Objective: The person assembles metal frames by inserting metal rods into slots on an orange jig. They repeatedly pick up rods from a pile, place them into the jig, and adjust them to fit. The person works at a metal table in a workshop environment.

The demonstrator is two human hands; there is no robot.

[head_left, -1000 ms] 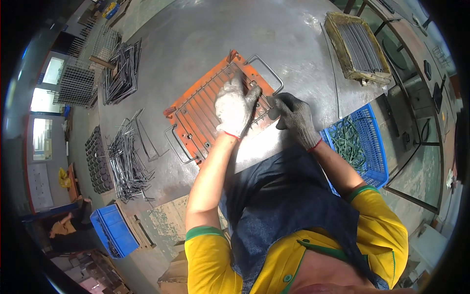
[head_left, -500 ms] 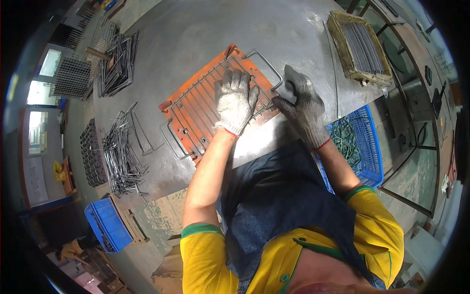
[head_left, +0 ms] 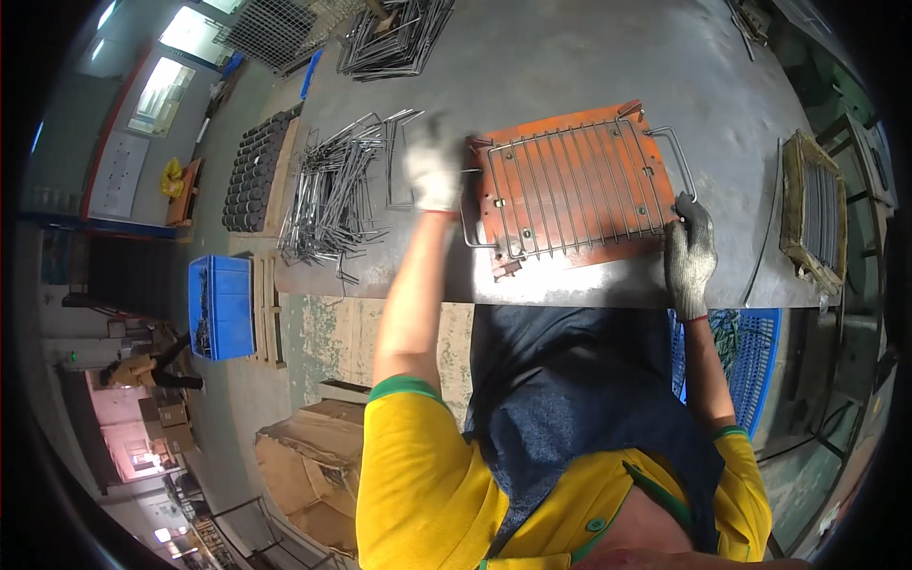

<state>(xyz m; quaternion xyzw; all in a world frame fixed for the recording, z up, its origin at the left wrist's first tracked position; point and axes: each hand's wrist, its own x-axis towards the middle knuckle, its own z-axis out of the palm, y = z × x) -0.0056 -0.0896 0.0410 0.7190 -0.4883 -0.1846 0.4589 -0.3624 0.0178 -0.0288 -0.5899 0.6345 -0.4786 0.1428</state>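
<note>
An orange metal plate [head_left: 570,249] lies on the steel table in front of me. On it rests a grid of thin parallel metal rods [head_left: 580,185], with a bent wire handle [head_left: 676,157] at the right and another handle [head_left: 465,220] at the left. My gloved right hand [head_left: 692,255] closes around the lower end of the right handle, beside the plate's corner. Left of the plate, over the table, my gloved left hand [head_left: 434,171] is smeared by motion, its fingers unreadable. It is nearest to the left handle and a loose bent wire [head_left: 391,157].
A heap of bent wires [head_left: 332,195] lies at the table's left, with wire frames [head_left: 399,38] farther back. A tray of straight rods [head_left: 815,214] sits at the right edge. Blue crates stand below on the left [head_left: 223,309] and right [head_left: 763,366].
My left hand has lifted off the grid and swung left. My right hand has moved to the right handle's lower end. My view has turned, so the plate appears straighter and farther right.
</note>
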